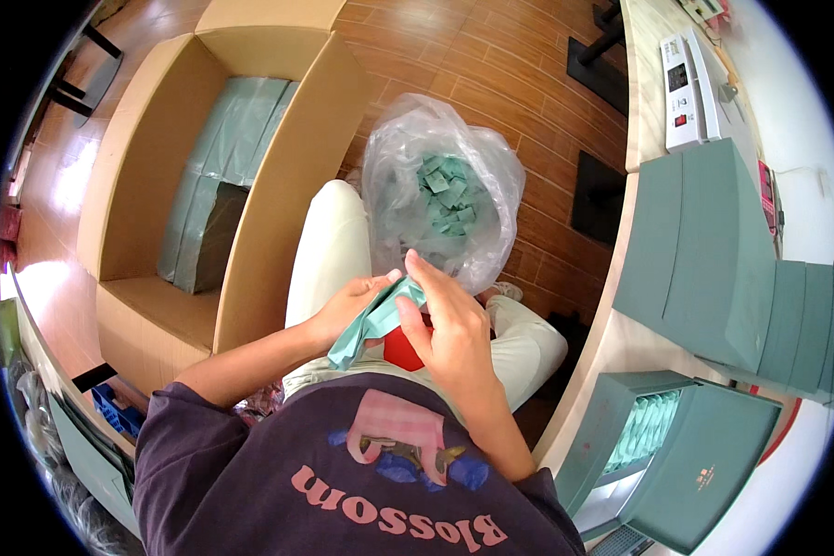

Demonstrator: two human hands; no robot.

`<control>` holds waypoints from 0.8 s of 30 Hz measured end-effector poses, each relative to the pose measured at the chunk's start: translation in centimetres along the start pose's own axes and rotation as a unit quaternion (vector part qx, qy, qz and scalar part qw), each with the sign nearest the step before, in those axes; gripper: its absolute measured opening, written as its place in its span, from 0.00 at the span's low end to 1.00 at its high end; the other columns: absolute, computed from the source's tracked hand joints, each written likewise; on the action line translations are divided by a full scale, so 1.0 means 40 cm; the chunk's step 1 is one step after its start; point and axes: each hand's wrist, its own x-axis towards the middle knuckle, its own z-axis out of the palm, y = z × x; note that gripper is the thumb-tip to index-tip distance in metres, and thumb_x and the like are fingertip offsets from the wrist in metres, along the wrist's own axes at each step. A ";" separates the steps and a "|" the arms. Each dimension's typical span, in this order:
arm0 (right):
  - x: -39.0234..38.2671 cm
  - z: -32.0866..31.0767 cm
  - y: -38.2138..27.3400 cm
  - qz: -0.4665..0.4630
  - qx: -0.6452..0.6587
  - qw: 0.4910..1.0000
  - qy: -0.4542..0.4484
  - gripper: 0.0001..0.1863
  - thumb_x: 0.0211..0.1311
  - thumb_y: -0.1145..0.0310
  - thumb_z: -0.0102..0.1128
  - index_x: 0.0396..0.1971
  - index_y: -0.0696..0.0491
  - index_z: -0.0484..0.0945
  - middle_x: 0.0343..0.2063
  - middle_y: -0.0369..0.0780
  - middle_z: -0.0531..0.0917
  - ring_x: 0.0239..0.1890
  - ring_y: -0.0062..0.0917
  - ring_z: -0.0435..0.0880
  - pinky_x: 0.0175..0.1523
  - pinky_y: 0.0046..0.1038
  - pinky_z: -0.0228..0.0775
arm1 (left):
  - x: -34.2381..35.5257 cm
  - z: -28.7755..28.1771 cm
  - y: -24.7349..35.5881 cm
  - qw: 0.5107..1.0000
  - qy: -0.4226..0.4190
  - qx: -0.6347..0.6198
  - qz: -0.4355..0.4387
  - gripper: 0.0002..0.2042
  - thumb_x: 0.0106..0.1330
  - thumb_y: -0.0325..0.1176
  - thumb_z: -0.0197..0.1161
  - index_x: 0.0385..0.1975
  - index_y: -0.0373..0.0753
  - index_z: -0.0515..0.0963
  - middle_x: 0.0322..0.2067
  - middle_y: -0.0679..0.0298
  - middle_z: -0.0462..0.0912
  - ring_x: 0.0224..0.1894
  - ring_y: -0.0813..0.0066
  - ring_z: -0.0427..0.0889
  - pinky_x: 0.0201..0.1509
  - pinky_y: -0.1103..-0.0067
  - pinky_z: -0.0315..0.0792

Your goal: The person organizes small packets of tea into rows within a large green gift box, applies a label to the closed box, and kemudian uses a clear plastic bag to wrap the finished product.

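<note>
Over my lap, a pale green folded strip of paper [371,324] is held up between both hands. My left hand [347,304] pinches it from the left, thumb near its upper end. My right hand [452,320] meets the same upper end from the right; its thumb lies against the strip and its fingers stretch upward. The strip's lower end hangs free, creased and pointed. Just beyond my hands, a clear plastic bag [496,176] stands open between my legs, with several small green folded paper pieces [449,190] inside. A red thing [403,350] shows partly beneath my hands.
On my left stands a large open cardboard box [153,139] with plastic-wrapped green packs [218,153]. The table [621,343] on my right bears stacked green boxes [695,250], an open green box [612,435] with folded green paper inside, and a white machine [686,93].
</note>
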 end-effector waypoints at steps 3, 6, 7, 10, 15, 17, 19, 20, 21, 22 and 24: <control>-0.008 -0.008 0.017 -0.050 -0.038 0.998 0.007 0.17 0.57 0.72 0.60 0.45 0.64 0.75 0.42 0.51 0.81 0.43 0.40 0.83 0.45 0.34 0.76 | -0.001 0.012 -0.007 1.000 0.007 -0.011 -0.014 0.18 0.72 0.49 0.46 0.32 0.41 0.75 0.15 0.69 0.71 0.10 0.79 0.69 0.12 0.84 0.62; -0.024 -0.010 0.038 -0.046 -0.012 0.999 0.022 0.15 0.58 0.75 0.58 0.45 0.64 0.75 0.42 0.50 0.82 0.42 0.39 0.83 0.44 0.33 0.76 | 0.003 0.015 -0.008 0.999 -0.001 -0.023 -0.036 0.19 0.72 0.50 0.45 0.31 0.40 0.74 0.14 0.68 0.71 0.10 0.78 0.69 0.12 0.83 0.61; -0.030 -0.013 0.046 -0.034 0.007 0.999 0.031 0.15 0.58 0.76 0.57 0.46 0.63 0.76 0.42 0.49 0.82 0.42 0.38 0.83 0.44 0.32 0.76 | 0.004 0.015 -0.007 0.999 -0.006 -0.023 -0.045 0.20 0.72 0.50 0.45 0.31 0.40 0.74 0.14 0.68 0.71 0.10 0.78 0.69 0.12 0.83 0.61; -0.034 -0.012 0.046 -0.029 0.025 0.998 0.047 0.17 0.58 0.75 0.58 0.48 0.64 0.74 0.43 0.50 0.81 0.44 0.40 0.82 0.47 0.33 0.75 | -0.002 0.030 0.003 0.999 0.005 -0.018 -0.046 0.21 0.72 0.51 0.44 0.30 0.40 0.74 0.14 0.68 0.70 0.10 0.78 0.69 0.12 0.83 0.60; -0.039 -0.006 0.012 0.006 0.024 0.999 0.043 0.22 0.56 0.75 0.59 0.52 0.64 0.71 0.48 0.50 0.78 0.49 0.42 0.79 0.52 0.35 0.72 | 0.004 0.042 -0.007 0.999 0.013 -0.030 -0.026 0.21 0.72 0.52 0.43 0.31 0.40 0.73 0.14 0.68 0.70 0.11 0.79 0.67 0.13 0.83 0.58; -0.045 -0.008 0.020 0.005 0.043 0.998 0.050 0.22 0.55 0.76 0.60 0.51 0.62 0.72 0.49 0.49 0.78 0.48 0.41 0.79 0.51 0.35 0.72 | 0.001 0.038 -0.008 0.999 -0.013 -0.025 -0.033 0.21 0.72 0.53 0.43 0.32 0.40 0.72 0.15 0.67 0.70 0.11 0.79 0.66 0.13 0.83 0.58; -0.041 -0.026 0.030 -0.057 0.017 0.996 0.060 0.20 0.52 0.77 0.61 0.48 0.60 0.74 0.47 0.47 0.79 0.45 0.40 0.80 0.49 0.34 0.73 | 0.000 0.020 -0.009 0.998 -0.029 -0.027 -0.057 0.17 0.72 0.49 0.46 0.34 0.40 0.72 0.16 0.67 0.70 0.12 0.79 0.66 0.13 0.83 0.58; -0.038 -0.036 0.035 -0.089 0.003 0.994 0.064 0.19 0.51 0.77 0.61 0.46 0.59 0.74 0.46 0.46 0.79 0.44 0.39 0.80 0.48 0.34 0.73 | 0.000 0.008 -0.007 0.997 -0.037 -0.028 -0.069 0.15 0.71 0.46 0.47 0.34 0.40 0.72 0.16 0.67 0.69 0.12 0.79 0.66 0.14 0.83 0.57; -0.040 -0.046 0.037 -0.101 0.010 0.994 0.048 0.19 0.49 0.78 0.62 0.45 0.59 0.75 0.45 0.45 0.80 0.43 0.38 0.80 0.47 0.34 0.73 | 0.000 -0.002 -0.006 0.995 -0.045 -0.029 -0.082 0.13 0.71 0.44 0.48 0.35 0.40 0.72 0.17 0.67 0.69 0.13 0.78 0.67 0.14 0.83 0.57; -0.041 -0.055 0.039 -0.114 0.017 0.993 0.032 0.19 0.47 0.78 0.62 0.43 0.58 0.75 0.43 0.44 0.80 0.42 0.37 0.81 0.45 0.33 0.73 | -0.005 -0.010 0.003 0.993 -0.050 0.000 -0.103 0.11 0.69 0.40 0.51 0.38 0.38 0.72 0.18 0.66 0.69 0.13 0.78 0.66 0.14 0.83 0.57; -0.040 -0.066 0.028 -0.136 0.026 0.990 0.004 0.18 0.45 0.78 0.63 0.41 0.57 0.75 0.41 0.42 0.79 0.40 0.36 0.80 0.44 0.33 0.73 | -0.029 -0.047 0.022 0.982 -0.115 -0.059 -0.138 0.12 0.69 0.39 0.51 0.40 0.35 0.72 0.18 0.66 0.70 0.13 0.79 0.65 0.14 0.83 0.57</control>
